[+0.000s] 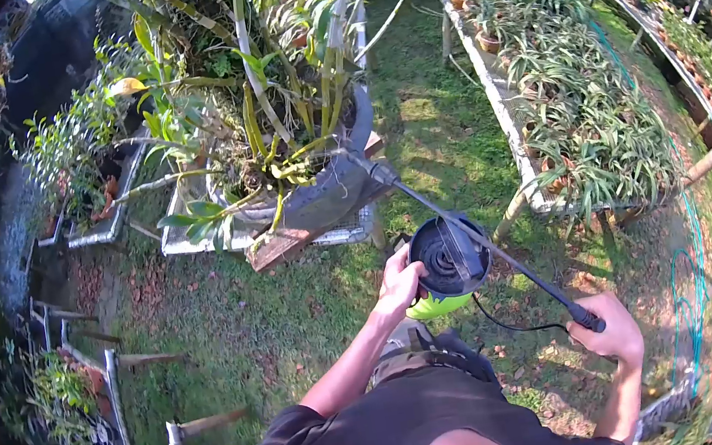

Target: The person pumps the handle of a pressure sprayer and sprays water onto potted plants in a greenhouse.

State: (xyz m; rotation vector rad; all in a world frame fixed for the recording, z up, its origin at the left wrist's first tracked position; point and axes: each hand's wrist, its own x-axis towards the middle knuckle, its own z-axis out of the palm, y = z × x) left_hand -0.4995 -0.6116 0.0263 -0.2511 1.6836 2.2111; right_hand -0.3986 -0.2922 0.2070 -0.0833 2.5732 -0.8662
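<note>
My left hand (402, 282) grips the rim of a pump sprayer (438, 305) with a black funnel-like top and a bright green body below. In my right hand (610, 330), fingers closed, is the handle of the sprayer's long black wand (519, 263). The wand runs up and left across the sprayer's top. Its nozzle end is at the side of a grey pot (311, 200), close to an orchid (269, 134) with thick canes. A thin black hose (511, 325) hangs in a curve between sprayer and handle.
The pot rests on a wooden board (308, 239) above a white-framed bench. To the right, a long raised bed (502, 122) carries many potted plants (586, 96). A teal hose (694, 236) lies along the far right. White-edged racks (120, 414) stand at left, and grass (416, 103) covers the path.
</note>
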